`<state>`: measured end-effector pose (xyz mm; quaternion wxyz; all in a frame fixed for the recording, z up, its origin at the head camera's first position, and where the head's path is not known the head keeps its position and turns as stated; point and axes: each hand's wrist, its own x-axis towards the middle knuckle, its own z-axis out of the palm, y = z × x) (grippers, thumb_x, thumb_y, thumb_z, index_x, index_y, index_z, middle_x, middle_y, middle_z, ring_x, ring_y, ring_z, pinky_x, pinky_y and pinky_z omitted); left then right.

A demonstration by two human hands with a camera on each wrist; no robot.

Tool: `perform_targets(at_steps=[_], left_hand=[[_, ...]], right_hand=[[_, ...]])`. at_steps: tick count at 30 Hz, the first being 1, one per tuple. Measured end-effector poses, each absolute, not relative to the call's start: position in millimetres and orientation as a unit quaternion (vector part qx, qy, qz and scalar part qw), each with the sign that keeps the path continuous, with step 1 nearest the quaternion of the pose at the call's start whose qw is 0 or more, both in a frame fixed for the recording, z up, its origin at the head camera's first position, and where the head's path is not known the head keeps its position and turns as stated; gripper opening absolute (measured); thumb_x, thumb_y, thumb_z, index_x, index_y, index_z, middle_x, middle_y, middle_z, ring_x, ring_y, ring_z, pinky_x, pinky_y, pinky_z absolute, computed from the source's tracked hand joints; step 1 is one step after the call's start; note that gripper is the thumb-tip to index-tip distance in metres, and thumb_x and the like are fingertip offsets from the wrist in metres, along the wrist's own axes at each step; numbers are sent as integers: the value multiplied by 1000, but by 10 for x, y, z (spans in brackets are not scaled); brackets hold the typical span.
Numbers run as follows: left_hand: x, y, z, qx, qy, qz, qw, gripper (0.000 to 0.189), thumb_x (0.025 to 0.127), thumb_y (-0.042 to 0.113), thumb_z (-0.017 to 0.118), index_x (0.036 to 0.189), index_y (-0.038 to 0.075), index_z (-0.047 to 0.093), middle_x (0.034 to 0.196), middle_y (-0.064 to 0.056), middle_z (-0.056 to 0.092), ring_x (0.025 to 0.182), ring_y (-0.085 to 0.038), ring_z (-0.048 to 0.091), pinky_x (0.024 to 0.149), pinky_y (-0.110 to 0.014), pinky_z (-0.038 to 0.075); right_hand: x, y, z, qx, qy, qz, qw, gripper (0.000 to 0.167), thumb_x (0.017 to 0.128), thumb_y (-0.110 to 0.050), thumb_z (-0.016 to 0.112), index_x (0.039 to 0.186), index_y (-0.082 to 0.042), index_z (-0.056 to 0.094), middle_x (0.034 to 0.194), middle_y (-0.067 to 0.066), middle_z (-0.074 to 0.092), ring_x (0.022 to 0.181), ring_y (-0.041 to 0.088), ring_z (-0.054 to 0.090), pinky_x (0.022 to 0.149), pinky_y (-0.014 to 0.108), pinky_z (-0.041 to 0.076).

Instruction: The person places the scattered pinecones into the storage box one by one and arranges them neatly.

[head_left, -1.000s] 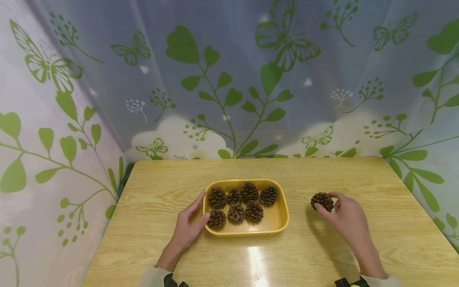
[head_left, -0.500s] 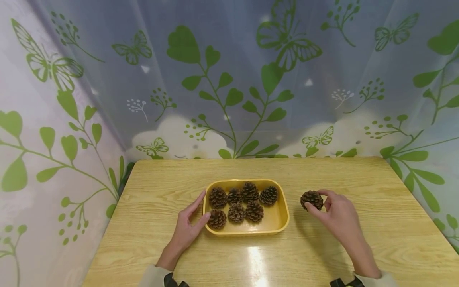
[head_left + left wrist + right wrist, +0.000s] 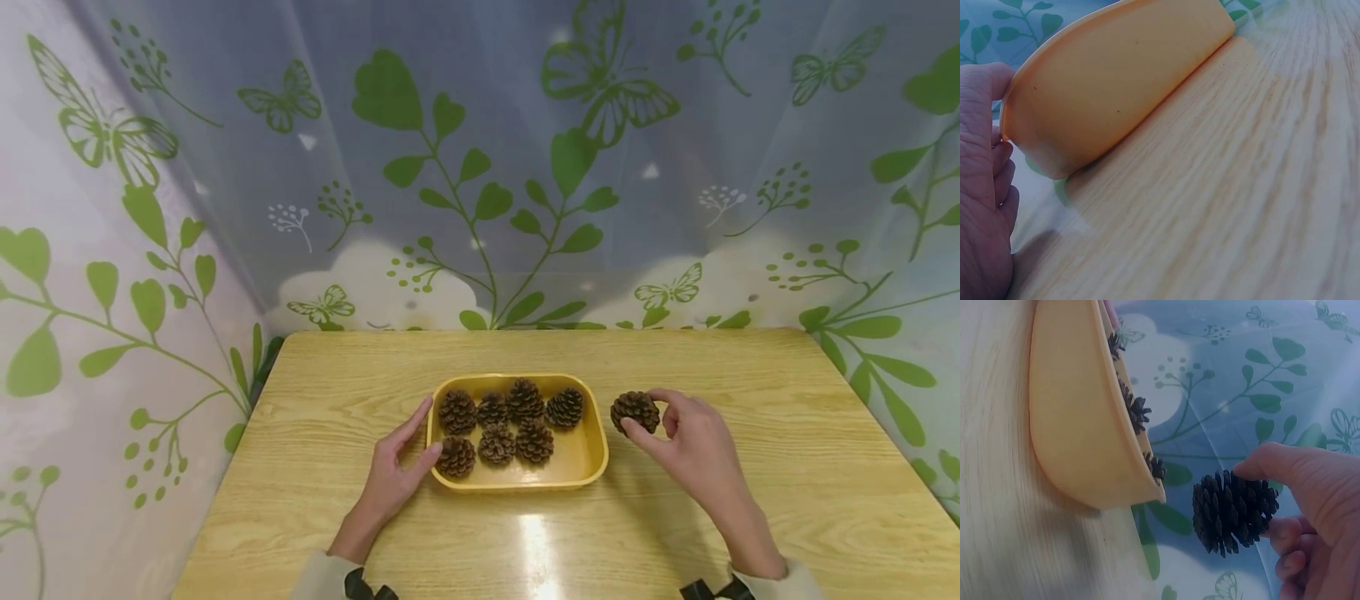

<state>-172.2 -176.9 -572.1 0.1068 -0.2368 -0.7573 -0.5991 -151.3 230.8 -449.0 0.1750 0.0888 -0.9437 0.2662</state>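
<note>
A pine cone point(image 3: 634, 412) is pinched between the thumb and fingers of my right hand point(image 3: 696, 446), held above the table just right of the yellow plastic tray point(image 3: 577, 478). In the right wrist view, that pine cone point(image 3: 1235, 512) hangs in the fingertips, apart from the tray wall point(image 3: 1079, 406). My left hand point(image 3: 393, 467) holds the tray's left end, its thumb over the rim beside a near-left pine cone point(image 3: 456, 457). From the left wrist view, the left hand point(image 3: 982, 169) shows at the tray's corner, with some fingers partly hidden.
Several pine cones sit in the tray in two rows, with bare tray floor at its near right. The wood-grain table point(image 3: 352, 358) ends at a patterned curtain point(image 3: 480, 167) behind, and another patterned sheet point(image 3: 97, 333) hangs on the left.
My right hand has moved left with the pine cone, bringing it close to the tray's right rim. The left hand and the tray stay in place.
</note>
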Motion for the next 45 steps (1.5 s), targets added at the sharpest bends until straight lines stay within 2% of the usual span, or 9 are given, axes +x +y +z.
perform_targets(at_steps=[5,13,19,26,34,38,41,45], left_hand=[[-1726,-1764,-5717,-237,-757,-599,110,65,100,0,64,160,4,40,163,-15,42,152,-29,38,124,-24,30],[-1722,-1768,-5714,-236,-757,-599,109,65,100,0,64,160,5,40,163,-16,42,152,-28,38,124,-24,30],[-1722,-1766,-5707,-235,-756,-601,109,64,100,0,64,159,3,40,163,-17,41,152,-28,38,125,-25,30],[-1720,-1761,-5697,-238,-758,-598,111,64,100,-1,64,159,0,40,162,-20,42,151,-29,39,124,-25,31],[-1711,-1764,-5686,-237,-756,-601,106,64,100,-1,64,159,1,40,162,-16,42,151,-29,39,124,-24,31],[-1708,-1765,-5683,-237,-756,-601,106,64,100,-1,64,159,1,39,163,-16,42,151,-29,38,124,-24,31],[-1705,-1765,-5687,-240,-754,-602,107,64,100,-1,64,159,1,39,163,-17,41,151,-30,38,124,-25,31],[-1705,-1766,-5696,-241,-753,-603,105,65,100,-2,63,160,3,39,163,-16,41,152,-30,38,124,-25,31]], right_hand=[[-1528,2222,-4475,104,-939,274,177,42,87,-27,86,116,0,73,62,-6,41,59,13,34,58,27,30],[-1539,2059,-4513,114,-939,294,134,46,88,-35,85,118,-1,73,62,-6,40,61,14,35,61,28,33],[-1550,1944,-4596,155,-932,303,124,45,88,-34,86,118,-2,74,61,-8,40,57,9,34,58,26,33],[-1583,1876,-4701,189,-934,283,107,46,87,-37,86,117,-4,75,58,-12,41,58,6,36,61,26,38],[-1617,1859,-4801,211,-943,242,90,48,87,-37,85,117,0,76,55,-16,39,54,1,34,69,33,50],[-1630,1843,-4835,207,-947,230,84,49,87,-38,86,117,-1,76,55,-16,40,54,2,36,81,44,57],[-1635,1827,-4845,200,-953,215,80,51,86,-40,86,117,0,76,57,-15,42,57,3,40,89,51,58],[-1641,1812,-4851,194,-958,197,74,54,85,-40,87,117,1,76,60,-12,47,58,5,42,89,52,58]])
